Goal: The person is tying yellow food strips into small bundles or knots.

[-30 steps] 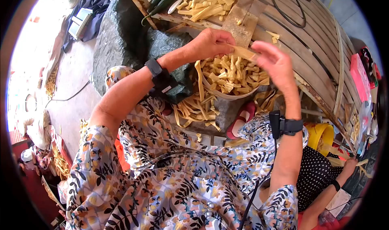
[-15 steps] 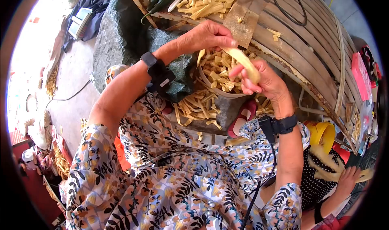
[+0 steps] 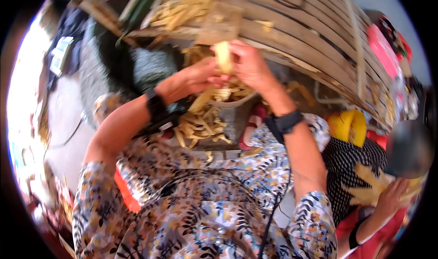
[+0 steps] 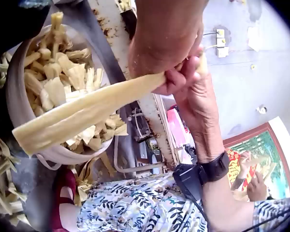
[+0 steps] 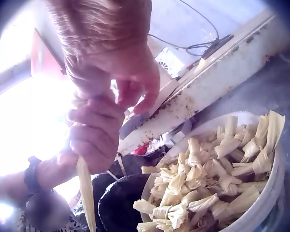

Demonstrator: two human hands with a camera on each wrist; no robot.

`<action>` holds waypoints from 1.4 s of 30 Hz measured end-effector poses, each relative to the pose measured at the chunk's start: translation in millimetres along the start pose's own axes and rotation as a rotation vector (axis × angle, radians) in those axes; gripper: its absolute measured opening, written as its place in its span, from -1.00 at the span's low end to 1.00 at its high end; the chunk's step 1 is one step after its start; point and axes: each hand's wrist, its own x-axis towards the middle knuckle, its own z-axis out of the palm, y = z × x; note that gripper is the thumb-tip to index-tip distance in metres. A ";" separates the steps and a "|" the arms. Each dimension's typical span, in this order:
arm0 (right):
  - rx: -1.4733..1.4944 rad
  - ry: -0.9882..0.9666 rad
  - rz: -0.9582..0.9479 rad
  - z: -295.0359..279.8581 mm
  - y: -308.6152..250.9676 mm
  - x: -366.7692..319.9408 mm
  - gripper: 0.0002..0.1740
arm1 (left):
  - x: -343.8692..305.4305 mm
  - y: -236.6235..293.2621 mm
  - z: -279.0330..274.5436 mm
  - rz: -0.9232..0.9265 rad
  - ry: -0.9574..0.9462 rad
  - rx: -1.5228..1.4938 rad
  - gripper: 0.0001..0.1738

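Observation:
Both hands meet above a white bowl (image 3: 237, 103) full of knotted pale strips (image 4: 53, 82). Between them is one long pale yellow strip (image 4: 87, 113). My left hand (image 3: 207, 78) pinches it near one end, and its fist is closed around the strip (image 5: 87, 193) in the right wrist view. My right hand (image 3: 235, 60) curls round the upper end of the strip (image 3: 223, 56), right against the left hand's fingers. The free end of the strip hangs out over the bowl (image 4: 19, 111). The head view is blurred.
Loose flat strips (image 3: 196, 124) lie piled under the bowl. A slatted wooden platform (image 3: 296, 35) runs behind, with more strips on top. A dark bag (image 3: 146, 62) sits at left. At right are a yellow container (image 3: 349, 124) and another person's hand (image 3: 392, 199) holding strips.
The right hand has swung in to the left hand and now grips the strip upright against it. Both hands shifted left in the head view, which has become blurred.

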 end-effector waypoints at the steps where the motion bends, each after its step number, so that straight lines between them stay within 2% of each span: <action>1: -0.396 0.124 -0.085 -6.4 -8.2 1.4 -0.74 | 2.1 1.2 -0.2 0.040 0.099 -0.090 -0.93; 2: -0.446 0.300 -0.123 -7.1 -13.2 0.4 -0.72 | 11.8 -1.0 -14.0 0.145 0.120 -0.037 -0.90; 3: -0.587 0.382 -0.082 -5.4 -14.1 -0.7 -0.74 | 9.7 -1.1 -12.3 0.274 0.248 0.000 -0.85; 4: -0.639 0.379 0.018 -4.7 -22.5 -1.1 -0.74 | 9.8 4.2 -4.7 0.350 0.458 0.221 -0.81; 5: -0.651 0.370 0.075 -2.0 -18.9 0.3 -0.75 | 6.3 10.4 0.2 0.469 0.501 0.507 -0.81; 6: -0.377 0.295 0.232 -5.6 -31.1 1.5 -0.73 | 8.5 9.4 -0.2 0.580 0.637 0.594 -0.81; 7: -0.306 0.223 0.305 -11.0 -32.0 1.7 -0.72 | 4.3 15.0 14.8 0.575 0.662 0.750 -0.80; 8: -0.032 0.161 0.354 -20.1 -44.0 -1.7 -0.70 | 2.3 17.9 12.3 0.582 0.575 0.867 -0.78; 10: -0.055 0.165 0.343 -19.2 -28.4 -0.6 -0.69 | 0.9 22.0 23.9 0.508 0.627 0.783 -0.76; 11: -0.121 0.157 0.404 -11.4 -10.3 3.3 -0.74 | 0.0 22.5 26.3 0.450 0.645 0.737 -0.76; 14: -0.146 0.191 0.440 -3.9 -10.2 1.3 -0.78 | 1.5 18.7 31.8 0.470 0.523 1.051 -0.81; 16: -0.251 0.218 0.439 5.5 -4.1 1.0 -0.80 | 4.9 15.5 28.4 0.480 0.547 1.114 -0.83; 18: -0.349 0.321 0.200 11.0 1.2 -4.4 -0.86 | 6.5 10.5 22.1 0.555 0.564 1.194 -0.85; 22: -0.349 0.474 0.011 19.1 -2.6 5.1 -0.89 | 8.0 13.2 -2.5 0.422 0.567 0.660 -0.82; 25: 0.038 0.564 0.067 5.4 -14.3 7.1 -0.91 | 3.2 19.1 7.2 0.315 0.466 0.237 -0.81; 26: 0.281 0.565 0.183 -8.3 -24.8 3.9 -0.92 | -1.7 19.9 20.8 0.287 0.463 0.200 -0.79; 28: 0.315 0.651 0.061 -15.5 -7.0 8.3 -0.94 | -5.8 17.1 27.3 0.304 0.439 0.196 -0.79; 29: 0.533 0.726 0.108 -18.6 -0.7 10.7 -0.93 | -6.9 17.1 28.7 0.314 0.425 0.195 -0.79; 31: 0.598 0.704 0.163 -24.6 7.8 11.5 -0.89 | -7.0 19.6 27.0 0.307 0.390 0.286 -0.75; 34: 0.712 0.562 0.349 -27.2 2.9 5.7 -0.84 | -9.0 20.8 17.5 0.309 0.376 0.387 -0.72; 37: 0.824 0.299 0.542 -32.5 -20.0 0.7 -0.81 | -13.1 21.8 4.3 0.288 0.352 0.395 -0.75; 41: 0.781 0.095 0.391 -11.9 -12.6 -1.9 -0.81 | -13.2 22.9 -3.6 0.276 0.326 0.524 -0.79; 42: 0.686 0.135 0.404 -5.6 -13.4 -0.6 -0.84 | -13.5 22.3 -2.7 0.254 0.335 0.574 -0.80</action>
